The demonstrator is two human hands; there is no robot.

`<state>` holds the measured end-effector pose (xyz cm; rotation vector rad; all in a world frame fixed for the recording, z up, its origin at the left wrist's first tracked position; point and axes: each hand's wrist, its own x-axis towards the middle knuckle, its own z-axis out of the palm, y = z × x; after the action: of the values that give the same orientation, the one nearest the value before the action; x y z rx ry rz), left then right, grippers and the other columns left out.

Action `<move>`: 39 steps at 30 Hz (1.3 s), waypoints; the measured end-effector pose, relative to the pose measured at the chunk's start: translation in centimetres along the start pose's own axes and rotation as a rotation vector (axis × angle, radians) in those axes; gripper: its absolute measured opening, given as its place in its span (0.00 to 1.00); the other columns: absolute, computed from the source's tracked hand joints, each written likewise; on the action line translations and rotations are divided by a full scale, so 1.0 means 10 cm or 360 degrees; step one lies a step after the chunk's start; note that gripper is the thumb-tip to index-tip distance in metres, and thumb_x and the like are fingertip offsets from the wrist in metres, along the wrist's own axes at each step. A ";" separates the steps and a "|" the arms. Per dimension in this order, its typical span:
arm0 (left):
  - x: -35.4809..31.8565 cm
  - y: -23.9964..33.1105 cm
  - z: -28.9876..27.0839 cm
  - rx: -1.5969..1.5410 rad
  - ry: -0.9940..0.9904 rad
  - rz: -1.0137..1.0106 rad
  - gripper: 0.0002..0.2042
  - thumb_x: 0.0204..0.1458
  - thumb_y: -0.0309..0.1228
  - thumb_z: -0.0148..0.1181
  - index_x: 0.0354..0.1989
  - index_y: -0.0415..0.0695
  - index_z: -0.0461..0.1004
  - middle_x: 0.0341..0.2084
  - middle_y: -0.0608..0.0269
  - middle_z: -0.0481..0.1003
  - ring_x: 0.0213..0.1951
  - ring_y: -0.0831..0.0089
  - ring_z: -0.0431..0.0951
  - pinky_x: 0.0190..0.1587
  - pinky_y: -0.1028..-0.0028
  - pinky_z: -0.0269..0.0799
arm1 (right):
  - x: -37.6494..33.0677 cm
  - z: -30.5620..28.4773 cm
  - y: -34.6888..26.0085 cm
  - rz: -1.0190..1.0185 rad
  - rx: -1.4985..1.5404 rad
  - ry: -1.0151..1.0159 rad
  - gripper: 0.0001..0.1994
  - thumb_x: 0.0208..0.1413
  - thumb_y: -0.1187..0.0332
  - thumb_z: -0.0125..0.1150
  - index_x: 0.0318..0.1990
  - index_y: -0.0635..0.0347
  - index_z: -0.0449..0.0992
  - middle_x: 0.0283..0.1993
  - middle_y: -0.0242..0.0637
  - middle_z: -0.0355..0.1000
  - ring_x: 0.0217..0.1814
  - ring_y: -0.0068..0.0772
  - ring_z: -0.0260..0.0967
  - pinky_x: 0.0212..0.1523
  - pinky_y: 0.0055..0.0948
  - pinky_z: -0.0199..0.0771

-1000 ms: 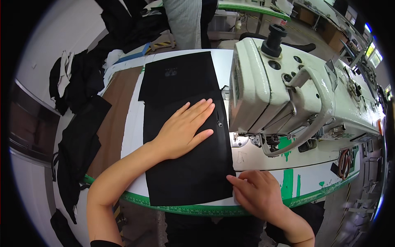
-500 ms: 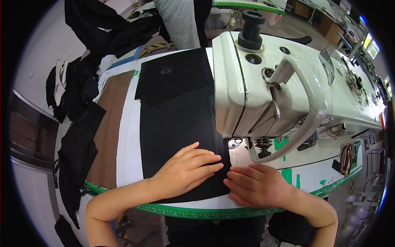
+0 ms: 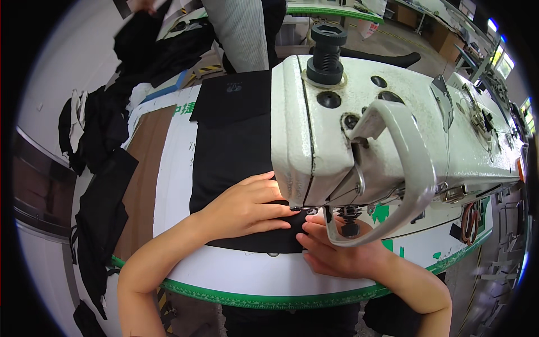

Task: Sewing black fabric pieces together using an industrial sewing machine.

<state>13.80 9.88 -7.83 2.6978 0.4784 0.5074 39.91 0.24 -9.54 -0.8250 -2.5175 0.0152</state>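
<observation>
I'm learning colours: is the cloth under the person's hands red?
No, the cloth under the left hand and right hand is black, lying flat on the white table by the sewing machine.

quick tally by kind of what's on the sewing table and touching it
sewing machine: 1
black fabric panel under the needle: 1
left hand flat on the panel: 1
right hand at its near edge: 1
total: 4

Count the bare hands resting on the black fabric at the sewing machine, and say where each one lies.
2. The left hand lies flat on the black fabric, left of the needle. The right hand presses the fabric's near edge under the sewing machine head, partly hidden by it.
</observation>
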 end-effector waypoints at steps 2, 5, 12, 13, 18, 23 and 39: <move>0.02 -0.03 -0.02 0.0121 0.0137 0.0184 0.11 0.57 0.39 0.66 0.44 0.47 0.81 0.42 0.64 0.76 0.50 0.62 0.76 0.66 0.56 0.65 | -0.01 0.00 0.00 0.0066 0.0079 -0.0056 0.20 0.51 0.61 0.69 0.51 0.56 0.78 0.55 0.37 0.72 0.59 0.38 0.74 0.57 0.37 0.78; 0.08 -0.13 -0.02 -0.0099 0.0161 0.0199 0.10 0.56 0.38 0.67 0.39 0.45 0.80 0.39 0.62 0.75 0.46 0.59 0.76 0.56 0.59 0.69 | -0.01 -0.02 -0.01 0.0052 0.0014 -0.0138 0.21 0.55 0.60 0.65 0.54 0.58 0.76 0.57 0.40 0.71 0.61 0.38 0.73 0.59 0.33 0.78; 0.15 -0.06 -0.15 -0.0030 0.0177 0.0202 0.10 0.55 0.37 0.68 0.33 0.43 0.78 0.33 0.62 0.74 0.42 0.59 0.75 0.46 0.63 0.72 | 0.00 -0.05 0.01 0.0061 -0.0075 -0.0364 0.24 0.58 0.58 0.60 0.58 0.61 0.71 0.60 0.41 0.71 0.64 0.37 0.70 0.58 0.28 0.80; 0.14 -0.07 -0.14 -0.0030 0.0178 0.0200 0.10 0.55 0.37 0.68 0.33 0.43 0.78 0.33 0.62 0.74 0.42 0.59 0.75 0.46 0.63 0.72 | -0.01 -0.04 0.00 0.0078 -0.0037 -0.0368 0.24 0.57 0.57 0.61 0.59 0.60 0.72 0.60 0.41 0.71 0.64 0.37 0.70 0.59 0.31 0.80; 0.09 -0.04 -0.03 0.0375 0.0248 0.0279 0.07 0.53 0.33 0.67 0.35 0.45 0.78 0.30 0.64 0.72 0.39 0.63 0.76 0.47 0.65 0.74 | -0.04 0.00 0.01 0.0092 0.0042 -0.0205 0.25 0.55 0.57 0.64 0.59 0.55 0.72 0.60 0.40 0.71 0.62 0.39 0.72 0.57 0.37 0.80; 0.00 0.30 0.11 0.0321 0.0284 -0.0086 0.10 0.53 0.29 0.65 0.42 0.43 0.79 0.36 0.64 0.74 0.45 0.64 0.76 0.52 0.64 0.72 | -0.01 -0.02 0.02 0.0153 0.0142 -0.0121 0.22 0.52 0.59 0.67 0.56 0.51 0.76 0.57 0.37 0.74 0.58 0.40 0.75 0.51 0.37 0.81; -0.06 0.24 0.12 0.0002 0.0139 -0.0095 0.19 0.52 0.26 0.64 0.54 0.48 0.79 0.39 0.65 0.71 0.46 0.64 0.73 0.59 0.59 0.68 | 0.05 -0.03 0.08 0.0934 0.0288 -0.0504 0.11 0.52 0.71 0.68 0.43 0.49 0.82 0.40 0.28 0.80 0.41 0.34 0.79 0.40 0.30 0.79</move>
<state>14.38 7.23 -8.08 2.6619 0.5810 0.6107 40.10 1.12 -9.21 -1.5470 -2.4013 0.5987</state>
